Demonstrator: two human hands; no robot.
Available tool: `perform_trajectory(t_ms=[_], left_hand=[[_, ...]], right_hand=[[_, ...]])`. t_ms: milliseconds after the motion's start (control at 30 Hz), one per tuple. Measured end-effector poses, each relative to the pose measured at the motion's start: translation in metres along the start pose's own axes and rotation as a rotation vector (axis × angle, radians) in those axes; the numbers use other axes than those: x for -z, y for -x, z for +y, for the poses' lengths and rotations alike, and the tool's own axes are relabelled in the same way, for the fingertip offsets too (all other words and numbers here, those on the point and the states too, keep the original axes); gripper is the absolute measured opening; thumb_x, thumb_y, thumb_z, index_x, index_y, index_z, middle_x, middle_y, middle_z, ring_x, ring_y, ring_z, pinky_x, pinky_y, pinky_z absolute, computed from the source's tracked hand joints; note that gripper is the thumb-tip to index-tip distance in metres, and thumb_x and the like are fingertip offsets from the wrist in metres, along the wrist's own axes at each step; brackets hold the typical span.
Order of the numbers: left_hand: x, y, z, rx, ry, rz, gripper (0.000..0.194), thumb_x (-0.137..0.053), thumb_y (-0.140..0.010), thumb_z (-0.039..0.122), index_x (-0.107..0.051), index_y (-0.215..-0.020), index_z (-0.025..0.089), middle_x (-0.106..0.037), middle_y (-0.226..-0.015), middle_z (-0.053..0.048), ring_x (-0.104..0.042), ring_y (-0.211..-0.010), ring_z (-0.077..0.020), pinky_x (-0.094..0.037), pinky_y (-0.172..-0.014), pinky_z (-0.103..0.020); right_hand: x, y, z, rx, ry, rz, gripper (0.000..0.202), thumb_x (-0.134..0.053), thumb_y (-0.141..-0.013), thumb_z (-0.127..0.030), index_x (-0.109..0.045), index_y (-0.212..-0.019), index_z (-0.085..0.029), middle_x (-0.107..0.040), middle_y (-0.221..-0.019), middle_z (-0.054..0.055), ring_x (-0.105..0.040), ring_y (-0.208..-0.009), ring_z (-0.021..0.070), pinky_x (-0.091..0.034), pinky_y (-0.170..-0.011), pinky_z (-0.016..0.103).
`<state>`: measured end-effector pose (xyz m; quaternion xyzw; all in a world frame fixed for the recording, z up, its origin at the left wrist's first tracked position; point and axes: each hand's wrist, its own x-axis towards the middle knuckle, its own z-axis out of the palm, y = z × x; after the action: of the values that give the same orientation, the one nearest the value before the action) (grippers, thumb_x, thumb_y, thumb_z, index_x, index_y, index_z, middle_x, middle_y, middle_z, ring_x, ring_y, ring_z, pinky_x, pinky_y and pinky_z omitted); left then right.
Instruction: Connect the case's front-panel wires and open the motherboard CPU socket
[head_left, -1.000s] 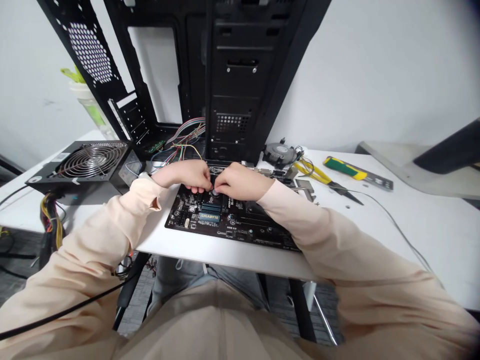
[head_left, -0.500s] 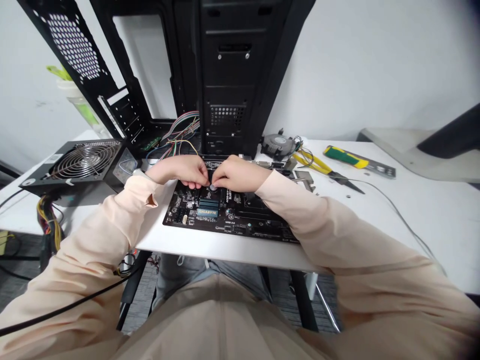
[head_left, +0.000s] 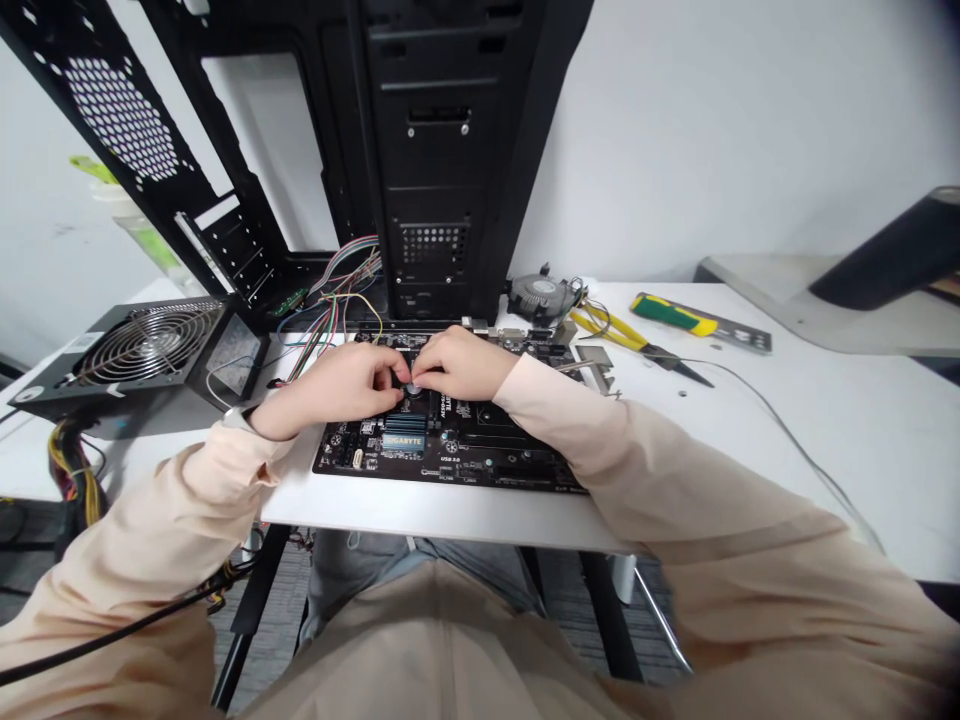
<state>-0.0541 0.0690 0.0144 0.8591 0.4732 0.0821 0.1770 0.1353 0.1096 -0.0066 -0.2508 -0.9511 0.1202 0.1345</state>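
Observation:
A black motherboard point(head_left: 480, 460) with a blue-and-white heatsink point(head_left: 403, 440) lies flat on the table beneath my hands. On it sits a small silver coin cell battery point(head_left: 412, 391), partly covered by fingertips. My left hand point(head_left: 341, 385) comes in from the left, its thumb and fingers curled and pinched at the battery's edge. From the right, my right hand point(head_left: 466, 364) meets it, thumb and forefinger closed at the same battery. The fingertips of both hands nearly touch, and they hide whether the battery is seated or lifted.
A black computer case point(head_left: 442, 160) stands behind the board, loose coloured wires point(head_left: 330, 315) trailing from it. At left lies a power supply point(head_left: 150, 350). On the right are a cooling fan point(head_left: 541, 294), yellow-handled pliers point(head_left: 622, 330), a green-and-yellow handled tool point(head_left: 671, 313) and a monitor stand point(head_left: 795, 290).
The view has shifted, so the scene sits farther left. My left hand has come round lower to the battery's left side, its fingers more curled. My right hand stays at the battery.

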Motion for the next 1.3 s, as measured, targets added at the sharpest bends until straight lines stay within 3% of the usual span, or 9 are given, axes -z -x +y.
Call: perform_trajectory(t_ms=[133, 400, 933, 1067, 1200, 1300], left_hand=[[0.001, 0.0, 0.0, -0.006, 0.018, -0.026, 0.02, -0.057, -0.074, 0.026, -0.07, -0.088, 0.019, -0.068, -0.072, 0.002, -0.053, -0.058, -0.0093, -0.037, -0.057, -0.02], [0.011, -0.006, -0.012, -0.054, 0.279, -0.228, 0.018, -0.062, -0.073, 0.029, -0.071, -0.08, 0.016, -0.07, -0.071, 0.001, -0.055, -0.057, -0.0082, -0.042, -0.059, -0.018], [0.014, -0.007, -0.014, -0.043, 0.265, -0.265, 0.016, -0.064, -0.071, 0.027, -0.073, -0.08, 0.016, -0.073, -0.073, 0.0, -0.061, -0.062, -0.011, -0.046, -0.064, -0.02], [0.01, -0.006, -0.011, -0.038, 0.216, -0.177, 0.023, -0.057, -0.076, 0.028, -0.072, -0.087, 0.015, -0.074, -0.08, -0.001, -0.063, -0.066, -0.0123, -0.049, -0.066, -0.021], [0.002, -0.001, -0.005, 0.017, 0.075, -0.002, 0.031, -0.046, -0.077, 0.019, -0.072, -0.094, 0.017, -0.074, -0.092, 0.0, -0.066, -0.078, -0.0146, -0.05, -0.08, -0.025], [-0.004, 0.002, -0.001, 0.052, -0.01, 0.064, 0.038, -0.042, -0.075, 0.012, -0.073, -0.095, 0.019, -0.074, -0.094, 0.001, -0.067, -0.084, -0.0164, -0.05, -0.085, -0.027]], right_hand=[[-0.002, 0.001, 0.0, 0.013, -0.008, 0.02, 0.019, -0.056, -0.082, -0.013, -0.075, -0.084, -0.015, -0.075, -0.085, 0.004, -0.066, -0.082, 0.016, -0.045, -0.083, 0.029], [-0.006, 0.001, 0.001, 0.031, 0.013, 0.053, 0.019, -0.056, -0.082, -0.015, -0.074, -0.084, -0.015, -0.074, -0.086, 0.004, -0.066, -0.082, 0.0166, -0.046, -0.083, 0.029], [-0.005, 0.001, -0.001, 0.038, 0.013, 0.034, 0.019, -0.056, -0.083, -0.013, -0.074, -0.086, -0.011, -0.074, -0.088, 0.007, -0.066, -0.083, 0.0174, -0.047, -0.084, 0.029], [-0.007, 0.001, 0.003, 0.057, -0.001, 0.054, 0.018, -0.057, -0.082, -0.014, -0.074, -0.085, -0.013, -0.074, -0.086, 0.006, -0.066, -0.082, 0.0176, -0.047, -0.084, 0.03], [-0.007, 0.001, 0.006, 0.076, -0.035, 0.058, 0.016, -0.059, -0.08, -0.013, -0.074, -0.082, -0.014, -0.074, -0.084, 0.005, -0.067, -0.082, 0.0169, -0.047, -0.083, 0.029], [-0.006, 0.001, 0.005, 0.084, -0.034, 0.062, 0.017, -0.057, -0.079, -0.012, -0.074, -0.081, -0.014, -0.074, -0.084, 0.005, -0.066, -0.081, 0.0166, -0.046, -0.083, 0.029]])
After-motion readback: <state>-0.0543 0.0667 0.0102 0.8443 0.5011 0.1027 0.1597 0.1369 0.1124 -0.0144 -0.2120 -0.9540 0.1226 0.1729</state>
